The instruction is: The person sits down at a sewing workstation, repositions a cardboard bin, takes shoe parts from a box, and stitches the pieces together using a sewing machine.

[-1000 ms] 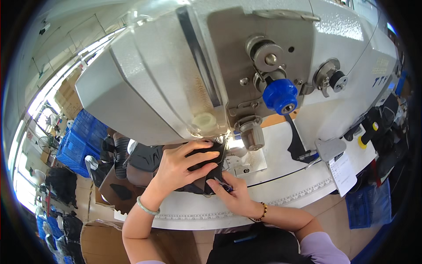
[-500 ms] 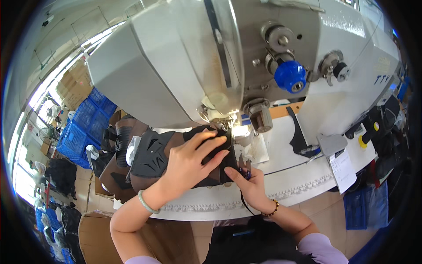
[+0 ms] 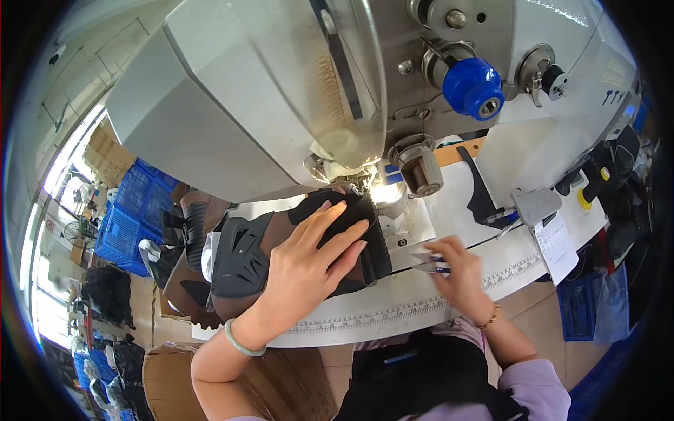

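Spread fingers of my left hand [image 3: 298, 270] lie on a brown and black sewn piece [image 3: 378, 252], pressing it near the machine's needle area. A moulded dark grey panel [image 3: 239, 254] sits on its left part. The piece looks like a glove or shoe part, but I cannot tell which. To the right of it, apart from it, my right hand [image 3: 460, 277] is closed on small thread snips [image 3: 428, 264], with pointed metal blades toward the left. The needle itself is lost in the glare of the sewing machine [image 3: 274, 91].
A blue tension knob [image 3: 472, 88] and a metal cylinder [image 3: 423, 172] stand above the work. A ruler strip [image 3: 393, 309] runs along the white table's front. On the right lie a black cut piece [image 3: 481, 196] and a paper slip [image 3: 559, 245]. Blue crates [image 3: 130, 210] stand left, a cardboard box [image 3: 168, 386] below.
My right hand, with the snips, has moved right, away from the sewn piece's edge. My left hand stays on the piece. The whole view has shifted slightly.
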The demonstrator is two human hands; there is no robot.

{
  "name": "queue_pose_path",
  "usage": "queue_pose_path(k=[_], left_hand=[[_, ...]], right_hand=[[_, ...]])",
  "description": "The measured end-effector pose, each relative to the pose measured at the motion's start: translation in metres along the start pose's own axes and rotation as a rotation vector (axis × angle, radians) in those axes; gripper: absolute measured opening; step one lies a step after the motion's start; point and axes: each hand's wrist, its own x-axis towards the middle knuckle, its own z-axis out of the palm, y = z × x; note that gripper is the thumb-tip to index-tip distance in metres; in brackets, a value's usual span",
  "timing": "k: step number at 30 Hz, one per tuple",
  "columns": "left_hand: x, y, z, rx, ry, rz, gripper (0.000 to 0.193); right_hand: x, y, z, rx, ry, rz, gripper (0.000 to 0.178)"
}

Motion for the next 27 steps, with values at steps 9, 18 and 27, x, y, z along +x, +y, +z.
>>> queue_pose_path(k=[9, 18, 27], left_hand=[[0.001, 0.005, -0.009, -0.087, -0.094, -0.078, 0.024], [-0.002, 0.006, -0.007, -0.152, -0.1, -0.107, 0.025], [-0.002, 0.002, -0.004, -0.04, -0.087, -0.025, 0.029]], right_hand=[[-0.005, -0.005, -0.024, 0.118, 0.023, -0.098, 0.037], [0.043, -0.066, 0.052, 1.099, 0.015, 0.191, 0.02], [0.049, -0.056, 0.048, 0.641, -0.116, -0.004, 0.016]])
